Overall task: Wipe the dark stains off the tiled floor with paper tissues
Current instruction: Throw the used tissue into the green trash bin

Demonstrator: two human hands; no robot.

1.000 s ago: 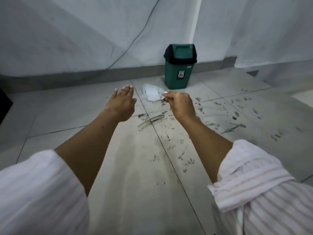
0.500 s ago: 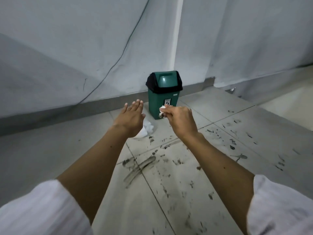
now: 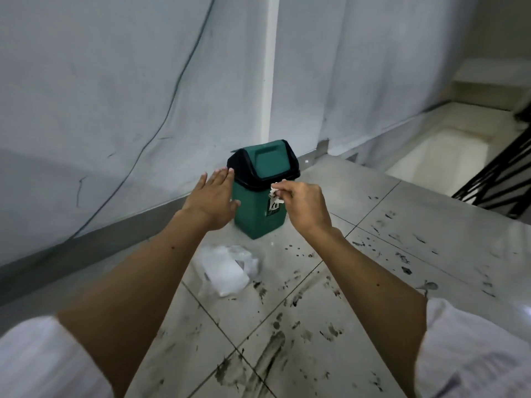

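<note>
- Both bare arms reach forward over a tiled floor [image 3: 382, 214].
- Left hand [image 3: 214, 201] has flat, straight fingers holding nothing, its fingertips at the black rim of a small green swing-lid bin [image 3: 263, 196].
- Right hand [image 3: 303, 205] pinches a crumpled, soiled tissue [image 3: 276, 192] in front of the bin's upper body.
- Pack of white paper tissues [image 3: 227, 270] lies on the floor just in front of the bin, between the forearms.
- Dark stains [image 3: 270, 354] smear the tiles near and to the right.
- Bin stands by a pale wall [image 3: 115, 81].
</note>
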